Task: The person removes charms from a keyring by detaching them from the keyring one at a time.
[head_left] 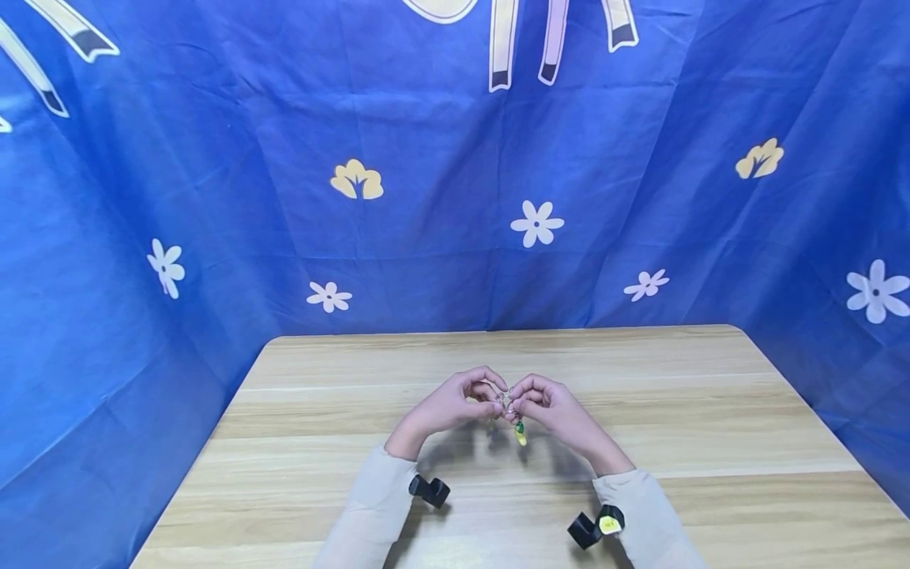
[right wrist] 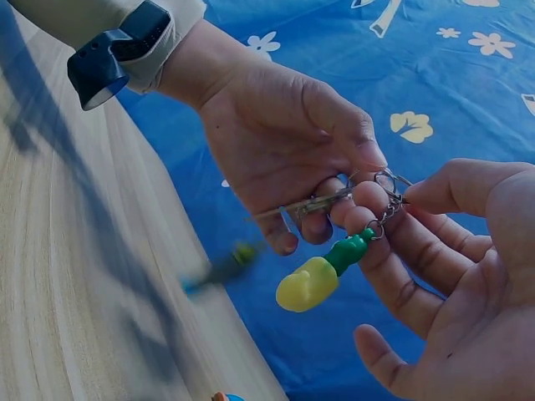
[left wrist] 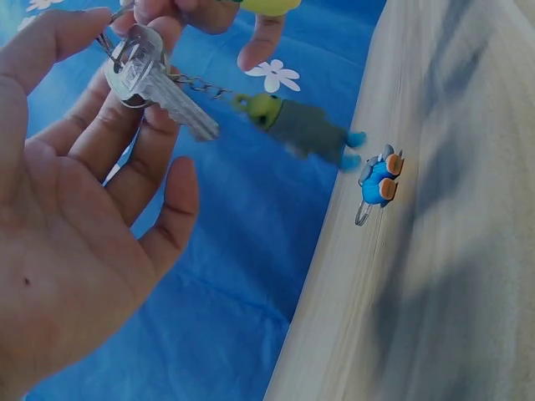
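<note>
Fingertip to fingertip, my left hand [head_left: 455,401] and right hand [head_left: 558,409] meet over the table. In the left wrist view the left hand pinches a metal key ring [left wrist: 107,43] with silver keys [left wrist: 180,100] on it. From the keys a short chain leads to a grey figure charm [left wrist: 308,129] with a green head and blue feet, blurred in the right wrist view. My right thumb and fingers pinch a small ring and chain [right wrist: 389,200], from which a green and yellow figure charm [right wrist: 311,282] hangs. Fingertips partly hide where the rings meet.
A blue figure keychain [left wrist: 380,180] with orange feet and its own ring lies on the wooden table [head_left: 320,474], beneath the hands. Behind the table and along its sides hangs a blue patterned cloth [head_left: 441,158]. Black camera mounts [head_left: 434,491] sit on both wrists.
</note>
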